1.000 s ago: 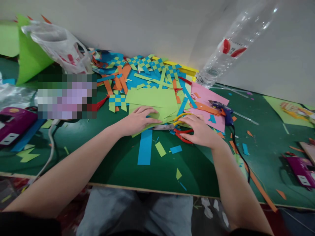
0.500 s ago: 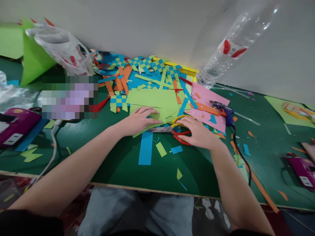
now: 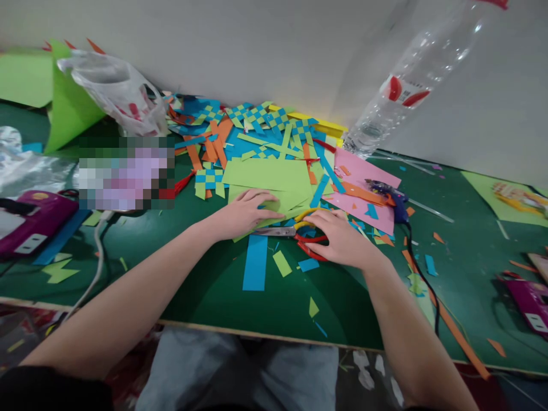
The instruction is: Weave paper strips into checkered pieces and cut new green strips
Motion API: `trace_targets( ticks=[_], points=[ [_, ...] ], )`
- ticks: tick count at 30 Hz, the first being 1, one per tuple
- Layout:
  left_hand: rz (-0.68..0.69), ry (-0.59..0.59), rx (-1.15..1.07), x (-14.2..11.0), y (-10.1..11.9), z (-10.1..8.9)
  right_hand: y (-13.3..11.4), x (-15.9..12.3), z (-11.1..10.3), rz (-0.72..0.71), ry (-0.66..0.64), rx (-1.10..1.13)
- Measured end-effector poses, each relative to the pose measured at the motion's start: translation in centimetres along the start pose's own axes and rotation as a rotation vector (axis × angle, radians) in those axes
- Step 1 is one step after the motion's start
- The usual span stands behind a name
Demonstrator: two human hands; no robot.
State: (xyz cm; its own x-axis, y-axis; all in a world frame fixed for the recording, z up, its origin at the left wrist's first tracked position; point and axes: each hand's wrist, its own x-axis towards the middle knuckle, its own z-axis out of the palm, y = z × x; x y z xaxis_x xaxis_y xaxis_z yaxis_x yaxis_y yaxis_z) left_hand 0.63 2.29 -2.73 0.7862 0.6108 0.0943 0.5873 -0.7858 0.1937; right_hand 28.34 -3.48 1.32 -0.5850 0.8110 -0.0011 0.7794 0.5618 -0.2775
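Note:
My left hand (image 3: 250,212) lies with stretched fingers on the light green paper sheets (image 3: 268,173), palm down near their front edge. In my right hand (image 3: 338,234) are the scissors (image 3: 280,231), gripped at their red and yellow handles. Their blades point left and look closed, close to the front edge of the green paper and below my left fingers. Under the blades, a blue paper strip (image 3: 254,268) reaches toward me. Small green (image 3: 282,264) and blue (image 3: 309,265) paper scraps lie in front of the scissors.
Woven blue-green paper pieces (image 3: 257,117) and orange strips are heaped behind the sheets. A glue gun (image 3: 399,205) rests on pink paper (image 3: 363,162) at right. A plastic bottle (image 3: 402,91) leans against the wall. At left are a white bag (image 3: 115,91) and a purple device (image 3: 38,222).
The scissors and my right hand have shifted slightly left along the paper's edge. My left hand stays on the green sheets. The whole view has tilted a little.

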Motion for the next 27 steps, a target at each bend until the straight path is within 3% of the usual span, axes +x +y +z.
trace_targets(
  ticks=[7,13,17,22,27],
  points=[
    [-0.063,0.032,0.017,0.7,1.3,0.2,0.9,-0.3,-0.4,0.014,0.029,0.039],
    [-0.139,0.127,0.007,0.9,1.8,-0.3,1.8,-0.7,-0.8,0.015,0.036,0.061],
    [-0.058,0.146,0.024,-0.1,0.8,-1.1,2.3,-0.7,-0.7,0.039,0.036,0.051],
    [0.017,0.088,0.077,-0.8,0.4,-1.2,2.7,-0.7,-0.7,0.063,0.045,0.057],
    [-0.006,0.056,0.082,-0.5,0.6,-0.8,3.1,-1.0,-0.9,0.070,0.073,0.082]
  ],
)
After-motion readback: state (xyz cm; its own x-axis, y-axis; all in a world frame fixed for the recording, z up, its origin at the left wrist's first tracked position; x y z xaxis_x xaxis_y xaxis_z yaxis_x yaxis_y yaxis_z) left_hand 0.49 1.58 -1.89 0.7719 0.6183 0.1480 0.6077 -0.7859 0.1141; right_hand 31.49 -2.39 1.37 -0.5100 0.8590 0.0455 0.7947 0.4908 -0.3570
